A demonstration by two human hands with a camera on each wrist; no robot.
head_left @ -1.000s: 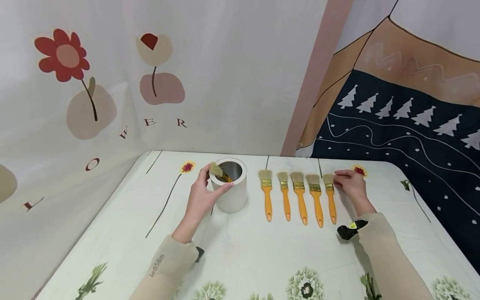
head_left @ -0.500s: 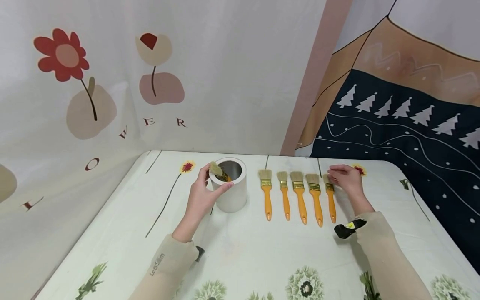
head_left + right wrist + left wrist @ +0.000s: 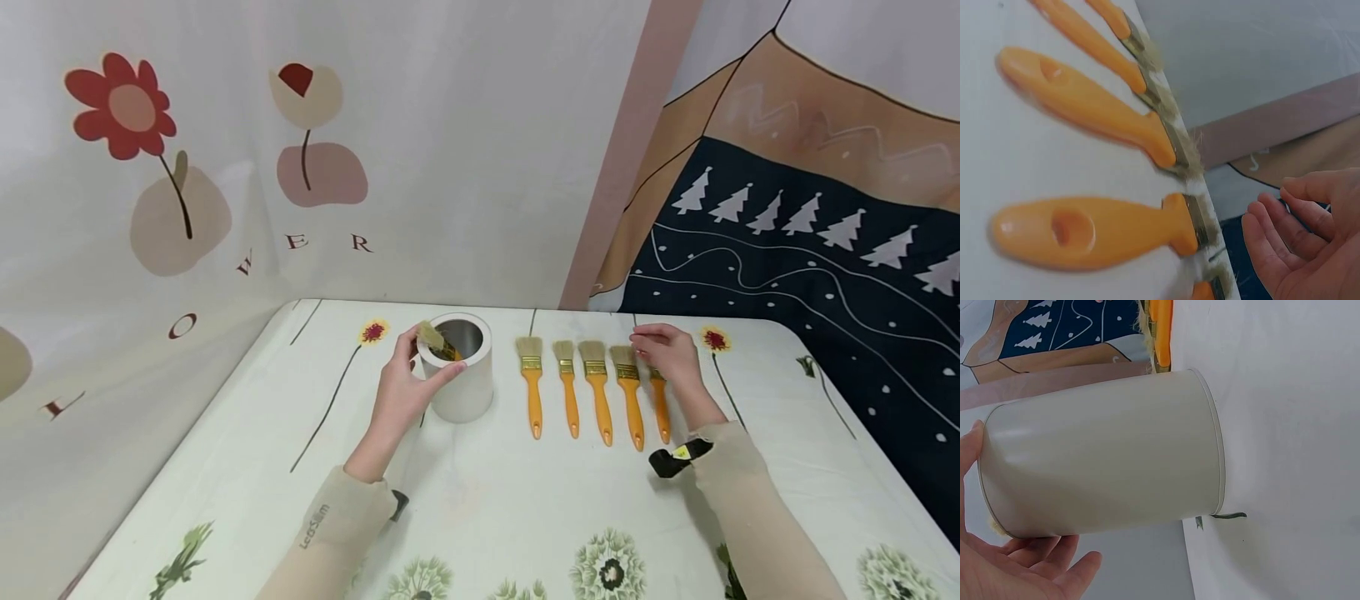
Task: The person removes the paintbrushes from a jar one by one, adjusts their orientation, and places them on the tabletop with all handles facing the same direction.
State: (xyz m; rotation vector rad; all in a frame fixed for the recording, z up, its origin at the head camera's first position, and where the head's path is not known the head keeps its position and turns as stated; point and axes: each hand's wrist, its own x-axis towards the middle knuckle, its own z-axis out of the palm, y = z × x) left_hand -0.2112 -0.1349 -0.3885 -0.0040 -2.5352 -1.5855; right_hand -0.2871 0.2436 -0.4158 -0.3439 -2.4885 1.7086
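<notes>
My left hand (image 3: 408, 387) grips a white cylindrical can (image 3: 467, 392), thumb on the near side of the rim and fingers round its left side. A paintbrush (image 3: 433, 340) leans inside, bristles out over the rim by those fingers. To the right, several orange-handled paintbrushes lie in a row, bristles away from me. My right hand (image 3: 671, 362), fingers loosely bent and holding nothing, hovers above the bristle end of the rightmost paintbrush (image 3: 661, 410), hiding part of it. Its fingertips are by the bristles of the neighbouring wide paintbrush (image 3: 632, 400); whether they touch is hard to tell.
The row continues leftward with a wide paintbrush (image 3: 600, 396), a narrow paintbrush (image 3: 567, 392) and another paintbrush (image 3: 532, 392) nearest the can. All rest on a flower-printed white tablecloth (image 3: 480, 517). A printed curtain (image 3: 465, 167) stands behind the table.
My right hand has moved left, from beside the rightmost paintbrush to over its bristles and toward the neighbouring one. The left hand and can have stayed in place.
</notes>
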